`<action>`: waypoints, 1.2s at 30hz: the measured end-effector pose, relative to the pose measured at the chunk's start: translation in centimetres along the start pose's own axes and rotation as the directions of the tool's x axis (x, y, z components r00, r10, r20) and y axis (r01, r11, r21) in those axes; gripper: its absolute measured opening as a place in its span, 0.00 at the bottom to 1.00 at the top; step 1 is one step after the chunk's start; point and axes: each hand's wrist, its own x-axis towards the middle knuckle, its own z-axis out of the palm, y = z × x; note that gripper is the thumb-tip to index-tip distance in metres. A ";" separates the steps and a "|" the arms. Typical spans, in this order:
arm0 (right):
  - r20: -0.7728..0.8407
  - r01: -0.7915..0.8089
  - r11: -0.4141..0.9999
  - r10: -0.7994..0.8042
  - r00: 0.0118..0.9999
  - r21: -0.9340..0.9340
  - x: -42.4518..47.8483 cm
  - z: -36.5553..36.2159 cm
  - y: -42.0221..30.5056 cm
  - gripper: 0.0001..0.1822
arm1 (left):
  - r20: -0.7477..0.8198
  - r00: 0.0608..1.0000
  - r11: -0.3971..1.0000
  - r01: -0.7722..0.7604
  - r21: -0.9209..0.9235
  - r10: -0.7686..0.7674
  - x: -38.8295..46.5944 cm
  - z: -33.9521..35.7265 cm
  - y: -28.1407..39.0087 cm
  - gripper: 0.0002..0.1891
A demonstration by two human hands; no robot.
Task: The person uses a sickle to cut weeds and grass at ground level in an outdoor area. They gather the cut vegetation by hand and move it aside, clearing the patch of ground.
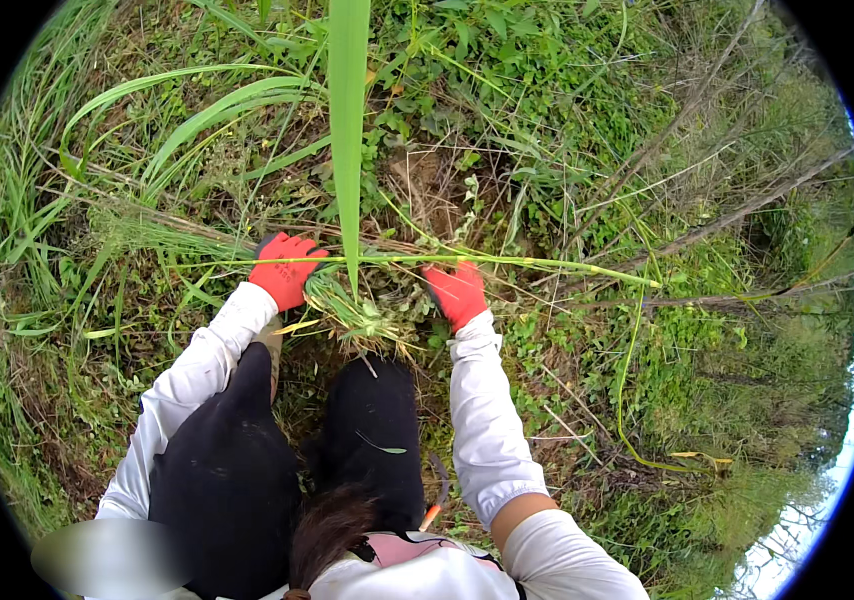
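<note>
My left hand [284, 271], in a red work glove with dark fingertips, is closed on a bundle of cut grass and stems [356, 311] that hangs in front of my knees. To its right, my right hand [458, 291], in a matching red glove, is at the far side of the bundle among dry stalks; its fingertips are hidden by leaves, so its grip cannot be told. A long green jointed stem [547, 262] crosses over both hands. One broad green grass blade [347, 135] hangs close to the camera.
Beside my right knee lies a curved sickle [433, 516] with an orange handle part. Dry woody branches [734, 214] slant in from the right. Long grass [29, 217] grows at the left, and low leafy plants [498, 30] cover the slope ahead.
</note>
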 end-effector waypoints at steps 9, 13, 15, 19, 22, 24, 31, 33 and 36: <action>-0.348 0.030 1.000 -0.027 0.937 0.005 -3.3 3.1 -4.6 0.25 | 0.202 0.979 0.993 0.007 0.121 -0.032 -0.3 -0.1 -0.4 0.27; -0.375 -0.140 0.782 -0.126 0.918 -0.607 2.9 -1.5 0.5 0.42 | 0.127 0.991 0.998 0.046 0.035 -0.050 0.1 0.4 -0.5 0.36; -0.264 -0.246 0.730 0.093 0.960 -0.638 4.6 -3.4 -0.6 0.53 | 0.147 0.985 0.996 0.090 -0.001 -0.088 -0.2 0.6 -0.6 0.37; -0.356 -0.303 0.794 0.117 0.927 -0.527 5.0 -3.5 2.9 0.64 | 0.119 0.990 0.997 0.077 -0.032 -0.073 0.0 0.3 -0.3 0.36; -0.289 -0.430 0.766 0.326 0.900 -0.477 5.8 -4.0 3.0 0.58 | 0.104 0.993 0.997 0.064 -0.043 -0.060 0.1 -0.4 -0.1 0.34; -0.266 -0.567 0.747 0.501 0.823 -0.347 6.9 -4.2 3.1 0.50 | 0.048 0.999 0.999 0.000 -0.033 0.002 0.2 -0.9 0.2 0.33; -0.377 -0.355 0.914 0.404 0.834 0.194 5.5 0.0 6.9 0.29 | -0.087 0.984 0.984 -0.161 -0.075 0.154 0.1 -2.4 2.3 0.31; -0.430 -0.308 0.949 0.306 0.850 0.066 5.2 2.3 9.3 0.34 | -0.041 0.975 0.971 -0.223 -0.084 0.220 0.7 -2.2 2.8 0.31; -0.361 -0.331 0.943 0.314 0.878 0.015 5.3 3.3 10.9 0.35 | -0.010 0.950 0.946 -0.310 -0.096 0.311 1.8 -3.1 3.3 0.30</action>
